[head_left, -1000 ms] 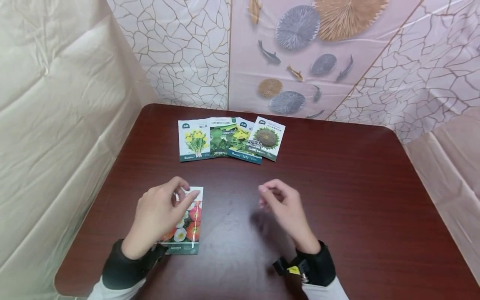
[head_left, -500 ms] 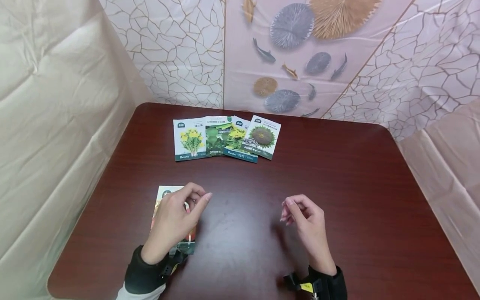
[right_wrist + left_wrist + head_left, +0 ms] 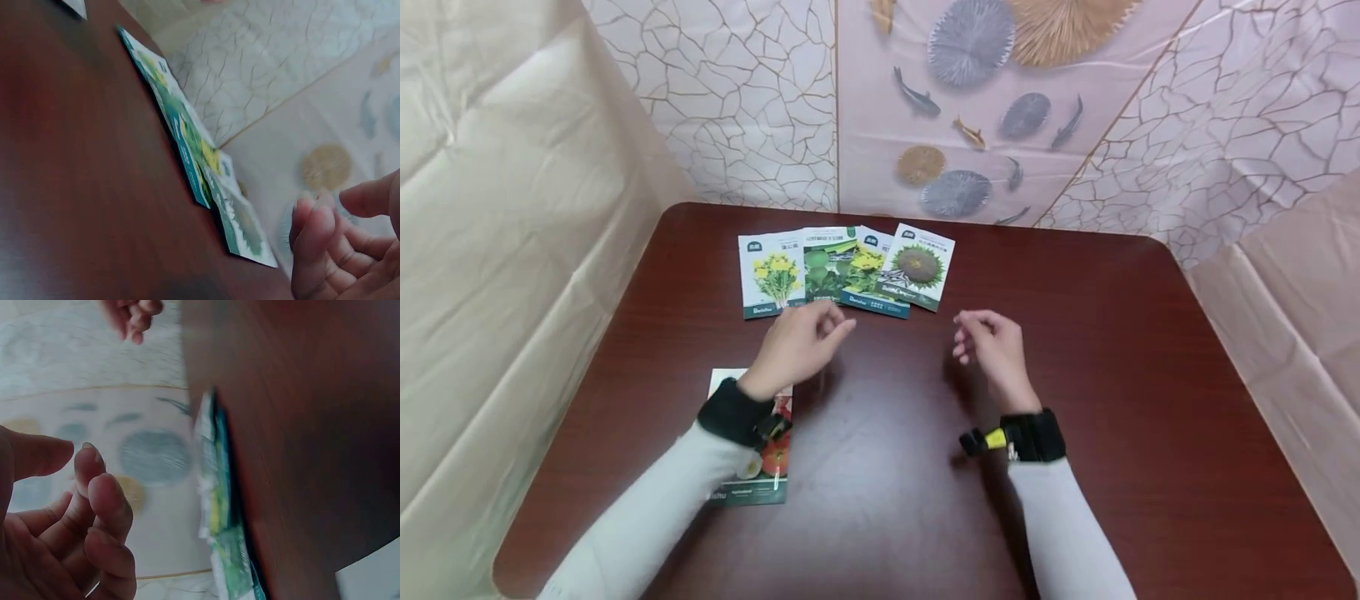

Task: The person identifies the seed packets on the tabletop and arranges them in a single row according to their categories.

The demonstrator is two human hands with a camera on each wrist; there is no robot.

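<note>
Four seed packets (image 3: 859, 275) lie fanned crosswise ahead of a person's left hand (image 3: 801, 342), the nearer, and ahead-left of the right hand (image 3: 996, 350); both hover loosely curled, empty.

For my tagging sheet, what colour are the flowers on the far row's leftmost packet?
Yellow; the flowers on that packet show best in the head view.
</note>
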